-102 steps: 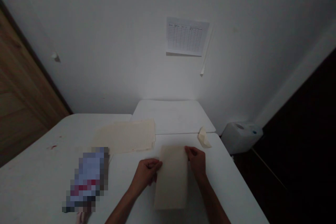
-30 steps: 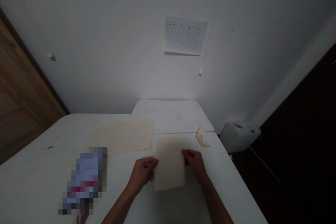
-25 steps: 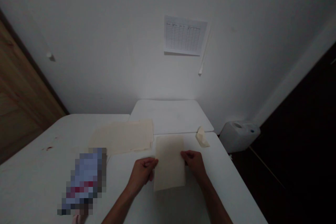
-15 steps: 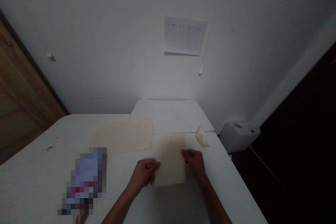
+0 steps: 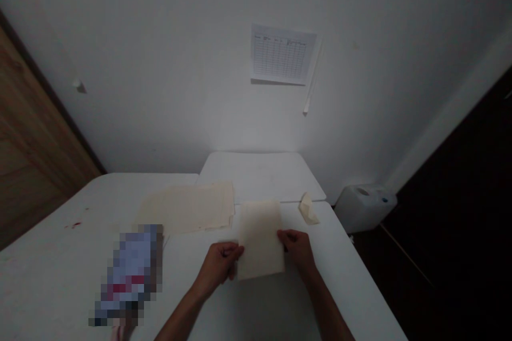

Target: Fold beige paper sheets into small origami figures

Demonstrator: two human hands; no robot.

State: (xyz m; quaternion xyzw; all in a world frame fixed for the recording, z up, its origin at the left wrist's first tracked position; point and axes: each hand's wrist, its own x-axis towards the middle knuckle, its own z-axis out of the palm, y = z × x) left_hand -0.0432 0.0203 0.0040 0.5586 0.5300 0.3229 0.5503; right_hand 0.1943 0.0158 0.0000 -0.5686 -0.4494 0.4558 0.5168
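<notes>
A cream rectangular sheet of paper (image 5: 261,240) is held by its two long sides in front of me, over the white table. My left hand (image 5: 222,262) pinches its left edge between thumb and fingers. On the opposite edge, my right hand (image 5: 296,248) has a similar pinch, slightly higher up. To the left lie larger cream sheets (image 5: 192,206), overlapping one another. Beyond my right hand sits a small folded cream paper piece (image 5: 308,209). Whether the held sheet is one layer or several, I cannot tell.
The white table (image 5: 340,282) has a second white tabletop (image 5: 262,170) behind it, against the wall. A pixelated bluish object (image 5: 134,266) is at the left. A whitish plastic container (image 5: 364,206) stands on the floor at right. A printed chart (image 5: 283,56) hangs on the wall.
The held sheet has shifted slightly away from me and tilted a little, its near edge rising toward the right. Both hands keep their pinch almost in place.
</notes>
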